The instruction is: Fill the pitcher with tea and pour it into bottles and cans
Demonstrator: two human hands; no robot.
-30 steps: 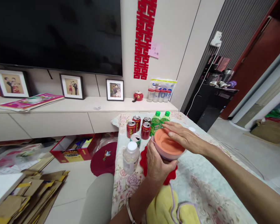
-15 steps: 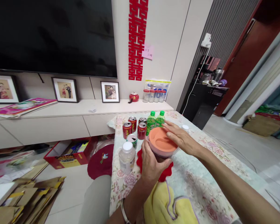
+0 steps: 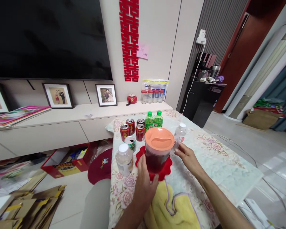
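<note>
A clear pitcher with an orange lid holds dark liquid and stands on a red scalloped mat. My right hand is at its right side, fingers closed around the clear handle. My left hand is at the pitcher's lower left front, fingers stretched and thumb apart; whether it touches the pitcher I cannot tell. A yellow cloth lies crumpled in front of the mat. To the left stands a clear white-capped bottle, with a green can behind it.
Several red cans and two green-capped bottles stand behind the pitcher. Another white-capped bottle is to its right. A floral cloth covers the table. Flattened cardboard lies on the floor at left, near a maroon stool.
My right hand has moved from the lid down to the handle. My left hand has slid lower, its fingers straighter. The view has shifted, and the pitcher now shows upright with its dark liquid visible.
</note>
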